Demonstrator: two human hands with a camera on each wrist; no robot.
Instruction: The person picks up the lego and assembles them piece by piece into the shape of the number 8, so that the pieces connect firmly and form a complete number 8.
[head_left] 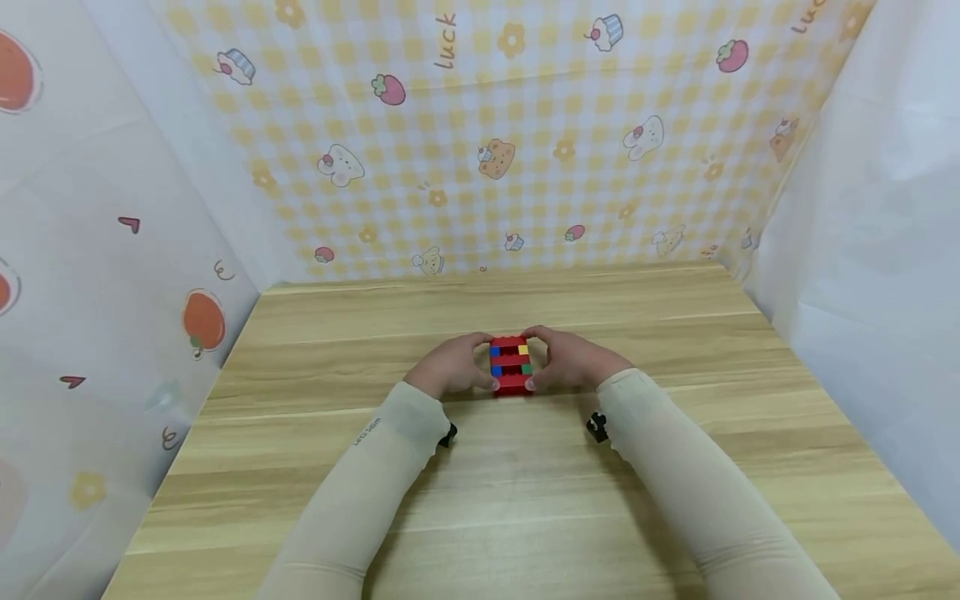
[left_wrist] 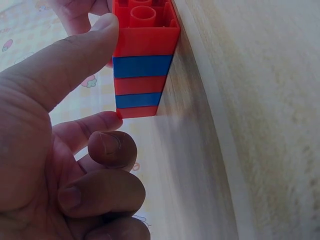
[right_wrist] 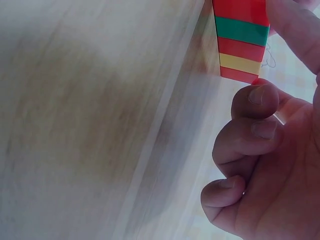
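Observation:
A block of toy building bricks (head_left: 511, 361) lies on the wooden table, with red bricks layered between smaller blue, yellow and green ones. From the left side, my left hand (head_left: 450, 364) pinches its two ends between thumb and index finger. My right hand (head_left: 573, 358) does likewise from the right. In the left wrist view, blue layers (left_wrist: 142, 66) alternate with red, and hollow tubes show in the nearest red brick (left_wrist: 147, 42). A green layer (right_wrist: 242, 31) and a yellow layer (right_wrist: 240, 63) show in the right wrist view. The other fingers curl loosely beside the block.
The wood-grain table (head_left: 487, 500) stretches out on all sides of the hands. A yellow checked cloth (head_left: 555, 108) hangs behind it, with white sheets at the left (head_left: 127, 333) and right (head_left: 885, 250). Dark straps (head_left: 597, 427) sit at the wrists.

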